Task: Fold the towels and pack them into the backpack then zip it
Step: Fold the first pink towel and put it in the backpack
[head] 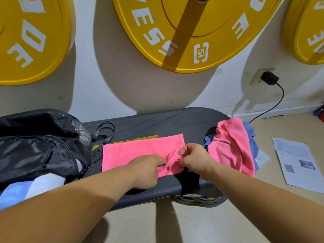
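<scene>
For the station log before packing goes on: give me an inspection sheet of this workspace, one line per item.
Surface: dark grey board, bearing the job's things.
Job's things: flat towel, pink, mid-board; crumpled pink towel over a blue towel at the right end; black backpack at the left end, pale blue cloth at its near side.
Clutter: printed sheets on the floor, right.
Hands: left hand and right hand both pinch the flat towel's bunched near-right corner.
Cables: charger in a wall socket; its black cable runs down behind the crumpled towels.
Surroundings: yellow weight plates against a white wall.
</scene>
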Motion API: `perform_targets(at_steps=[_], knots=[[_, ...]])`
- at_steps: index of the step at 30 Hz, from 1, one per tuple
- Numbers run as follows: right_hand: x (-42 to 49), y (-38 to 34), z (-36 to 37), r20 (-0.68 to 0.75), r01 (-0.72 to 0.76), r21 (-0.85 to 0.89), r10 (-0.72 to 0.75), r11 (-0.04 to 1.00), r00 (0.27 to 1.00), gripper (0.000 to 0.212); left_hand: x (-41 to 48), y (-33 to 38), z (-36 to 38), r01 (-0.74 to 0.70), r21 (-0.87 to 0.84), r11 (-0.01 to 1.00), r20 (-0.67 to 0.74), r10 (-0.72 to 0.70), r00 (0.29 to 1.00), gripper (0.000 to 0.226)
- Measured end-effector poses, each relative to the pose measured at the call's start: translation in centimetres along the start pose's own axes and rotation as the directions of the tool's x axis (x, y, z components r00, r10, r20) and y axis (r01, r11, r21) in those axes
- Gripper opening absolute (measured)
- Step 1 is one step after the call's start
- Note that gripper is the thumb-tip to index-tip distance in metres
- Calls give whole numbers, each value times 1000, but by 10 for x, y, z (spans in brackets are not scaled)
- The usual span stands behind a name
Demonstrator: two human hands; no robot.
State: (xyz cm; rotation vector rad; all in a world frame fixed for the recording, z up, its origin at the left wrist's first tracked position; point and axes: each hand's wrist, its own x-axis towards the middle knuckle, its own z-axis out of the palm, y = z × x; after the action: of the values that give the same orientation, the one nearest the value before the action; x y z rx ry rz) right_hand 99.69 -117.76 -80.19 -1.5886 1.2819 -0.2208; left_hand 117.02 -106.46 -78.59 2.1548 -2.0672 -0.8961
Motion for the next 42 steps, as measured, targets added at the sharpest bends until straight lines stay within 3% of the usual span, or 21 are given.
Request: perform_targets(at_steps=[4, 10, 13, 16, 18, 20, 21, 23, 26, 29, 32, 35, 38, 42], knots=[[0, 4, -8, -73, 47, -211, -63, 976, 995, 27, 2, -3, 2, 3, 3, 1000, 17, -3, 1000, 65], [-16, -4, -29, 100, -79, -501, 148, 862, 984, 21, -3, -3, 5, -31, 11, 999, 69, 30, 997, 68], [-14, -8, -37, 49, -17, -501, 48, 865, 998, 22, -6, 3, 7, -51, 95, 994, 94, 42, 995, 64], [-10, -8, -35, 90, 176, -458, -152, 871, 984, 25, -9, 12, 9, -58, 183, 981, 137, 33, 990, 62], [-10, -6, -31, 242, 299, -514, -198, 804, 950, 20, -9, 15, 10, -56, 222, 974, 154, 21, 988, 64], [-11, -6, -27, 323, 343, -669, -158, 660, 933, 6, -11, 14, 9, -51, 215, 975, 171, 14, 985, 66], [-11, -8, -27, 319, 324, -743, -116, 586, 941, 3, -12, 13, 7, -48, 185, 982, 175, 15, 984, 66], [-8, -16, -27, 266, 242, -808, -34, 537, 963, 14, -15, 7, 4, -42, 66, 997, 140, 32, 990, 63], [0, -29, -24, 154, 122, -830, 14, 545, 988, 28, -24, -9, -4, -38, -47, 998, -18, 38, 999, 55], [10, -34, -14, 50, 119, -843, -143, 525, 988, 29, -33, -42, -14, 59, -52, 997, -209, -69, 976, 48], [25, -36, -5, -14, 202, -763, -327, 615, 945, 28, -41, -83, -23, 230, -60, 971, -336, -237, 912, 41], [43, -36, 2, 29, 276, -737, -379, 617, 925, 33, -46, -108, -26, 356, -112, 928, -342, -372, 863, 42], [57, -34, 9, 74, 277, -728, -330, 627, 941, 36, -39, -110, -28, 372, -155, 915, -319, -403, 858, 44], [64, -32, 7, 37, 240, -735, -316, 634, 948, 34, -29, -103, -33, 468, 8, 884, -273, -448, 851, 44]])
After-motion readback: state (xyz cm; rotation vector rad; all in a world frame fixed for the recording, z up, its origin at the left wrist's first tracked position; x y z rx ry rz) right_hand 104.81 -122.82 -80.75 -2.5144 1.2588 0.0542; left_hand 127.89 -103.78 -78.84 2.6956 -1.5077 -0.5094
